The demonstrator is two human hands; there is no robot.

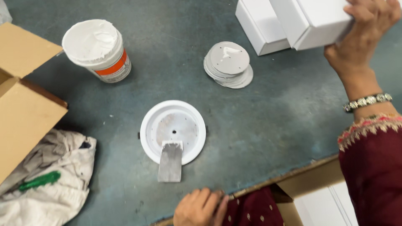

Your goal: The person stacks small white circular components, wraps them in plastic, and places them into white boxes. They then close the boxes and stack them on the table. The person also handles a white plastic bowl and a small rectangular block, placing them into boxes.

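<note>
White carton point(322, 21) sits far right, lifted at a tilt off the table w/ the right hand point(364, 31) clamped round its near right corner, fingers over the top, thumb side below. That grip looks meant to carry it clear of the other white box point(259, 25) lying just beside and partly under it.

Left hand point(201, 207) rests at the near table edge point(293, 171), fingers curled loosely, holding nothing; prob. steadying the body.

Centre: round white housing point(173, 130) lies flat, open face up, a paste-smeared spreader point(170, 161) propped w/ its blade on the rim, handle toward the near side, so easy to grab.

Far of it, stack of grey discs point(229, 63), top one dabbed w/ paste.

Far left: open tub of white paste point(97, 50).

Left edge: brown cardboard box point(25, 96), crumpled rag point(54, 180) near left.
</note>
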